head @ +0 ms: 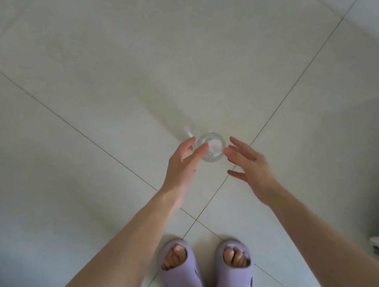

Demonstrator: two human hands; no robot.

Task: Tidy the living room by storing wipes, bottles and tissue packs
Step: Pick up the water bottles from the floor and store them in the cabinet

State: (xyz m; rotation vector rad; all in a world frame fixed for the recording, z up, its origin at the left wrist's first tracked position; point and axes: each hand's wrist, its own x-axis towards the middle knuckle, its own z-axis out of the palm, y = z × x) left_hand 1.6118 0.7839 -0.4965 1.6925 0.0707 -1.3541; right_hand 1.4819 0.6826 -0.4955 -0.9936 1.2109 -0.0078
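On the floor [79,68], just beyond the crossing of the tile lines, a clear bottle [211,147] stands upright. The left hand [183,165] and right hand [252,166] are spread beside it, grasping nothing. It looks light and slippery; best to hold it round the body.

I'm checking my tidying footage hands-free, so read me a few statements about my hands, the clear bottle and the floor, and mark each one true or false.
1. The left hand and the right hand are both open, with straight fingers. True.
2. The clear bottle stands on a table. False: it is on the tiled floor, seen from above.
3. The bottle is between the two hands. True.
4. The right hand holds a tissue pack. False: it holds nothing, and its fingertips are beside the bottle.
5. The person wears purple slippers. True.
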